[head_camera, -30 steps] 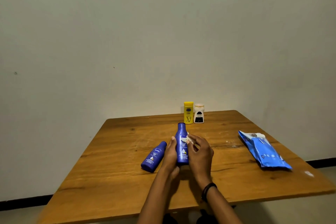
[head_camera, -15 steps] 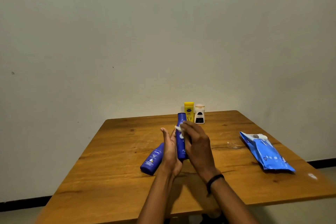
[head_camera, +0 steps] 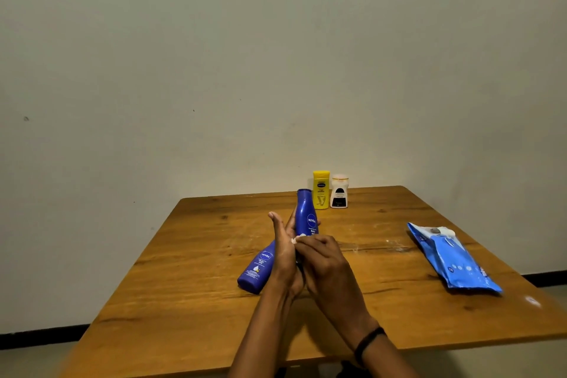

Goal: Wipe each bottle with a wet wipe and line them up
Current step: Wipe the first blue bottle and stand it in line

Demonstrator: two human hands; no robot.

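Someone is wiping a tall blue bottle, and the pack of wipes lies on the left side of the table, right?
Not quite. The head view shows the pack of wipes on the right side of the table, not the left. The rest holds: the left hand holds the tall blue bottle while the right hand pinches a wipe against it.

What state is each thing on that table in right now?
Tall blue plastic bottle: upright, held by the left hand.
White wet wipe: pinched by the right hand against that bottle.
Small blue plastic bottle: lying on the wooden table.
Yellow plastic bottle: standing.
White bottle with black label: standing beside it.
Blue wipe pack: lying flat.
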